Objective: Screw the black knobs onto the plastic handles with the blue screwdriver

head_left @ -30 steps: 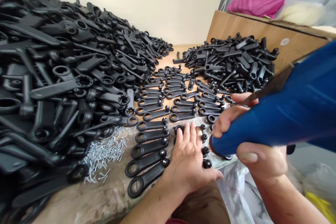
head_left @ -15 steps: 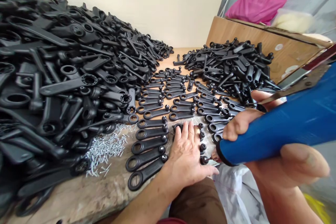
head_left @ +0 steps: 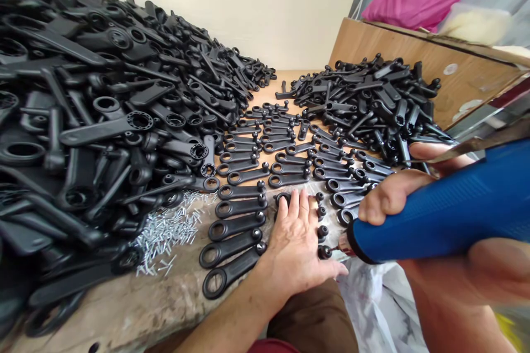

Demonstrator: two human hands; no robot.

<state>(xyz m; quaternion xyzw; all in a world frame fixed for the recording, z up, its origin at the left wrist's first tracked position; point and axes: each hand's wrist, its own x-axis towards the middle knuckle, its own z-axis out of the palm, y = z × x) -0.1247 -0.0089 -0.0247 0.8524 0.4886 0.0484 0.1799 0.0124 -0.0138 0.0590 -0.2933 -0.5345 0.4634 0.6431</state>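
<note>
My left hand (head_left: 293, 248) lies flat, fingers stretched out, over a column of black plastic levers whose knobbed ends (head_left: 322, 233) stick out to its right. My right hand (head_left: 387, 198) is wrapped round a blue power screwdriver (head_left: 430, 212), held nearly level. The screwdriver's tip (head_left: 344, 244) is at the knob of the nearest lever (head_left: 325, 252), just right of my left hand; whether they touch is hard to tell. Left of my left hand stands a column of black levers (head_left: 236, 228), ring ends to the left, with small screws in some knobs.
A large heap of black levers (head_left: 103, 99) fills the left side, with loose silver screws (head_left: 165, 237) at its foot. A smaller heap (head_left: 372, 94) lies at the back right beside a wooden panel (head_left: 464, 74). Further rows of levers (head_left: 290, 168) lie between them.
The view has shifted slightly. My right hand and the screwdriver have moved a little to the right in view, the tip staying beside the nearest knob. My left hand remains flat on the levers.
</note>
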